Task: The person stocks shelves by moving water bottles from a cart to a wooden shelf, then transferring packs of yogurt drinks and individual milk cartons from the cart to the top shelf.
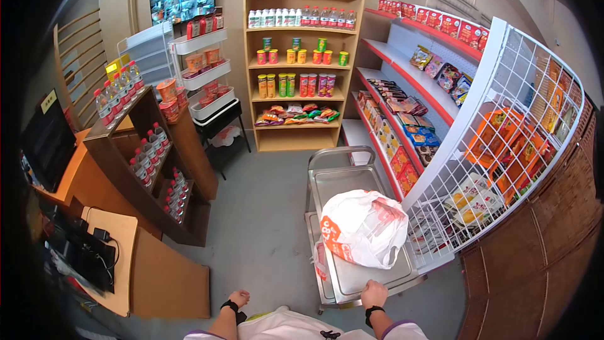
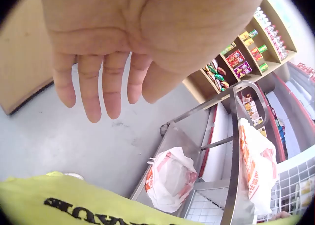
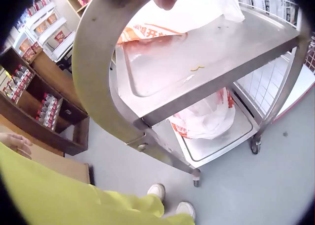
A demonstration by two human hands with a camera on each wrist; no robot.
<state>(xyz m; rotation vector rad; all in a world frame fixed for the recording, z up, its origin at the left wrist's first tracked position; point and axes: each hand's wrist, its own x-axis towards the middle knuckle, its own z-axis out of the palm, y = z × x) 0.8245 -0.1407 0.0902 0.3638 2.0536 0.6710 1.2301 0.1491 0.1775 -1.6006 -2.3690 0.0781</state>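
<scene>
My right hand [image 1: 374, 294] grips the near handle of a steel trolley [image 1: 343, 179]; in the right wrist view the curved handle [image 3: 91, 53] fills the foreground, with fingertips [image 3: 169, 0] showing past it. On the top tray sits a full white plastic bag [image 1: 352, 214] with orange print. Another white bag [image 3: 206, 119] lies on the lower tray. My left hand [image 1: 240, 298] hangs at the left of my body, away from the trolley. In the left wrist view its fingers [image 2: 113, 87] are nearly straight and hold nothing.
A wire-mesh side panel [image 1: 497, 151] and a red-edged snack shelf [image 1: 409, 82] stand right of the trolley. Ahead is a wooden shelf [image 1: 304, 75] of drinks and canned snacks. At left are a brown bottle rack [image 1: 119, 160] and a desk [image 1: 170, 277]. Grey floor [image 1: 258, 214] lies between.
</scene>
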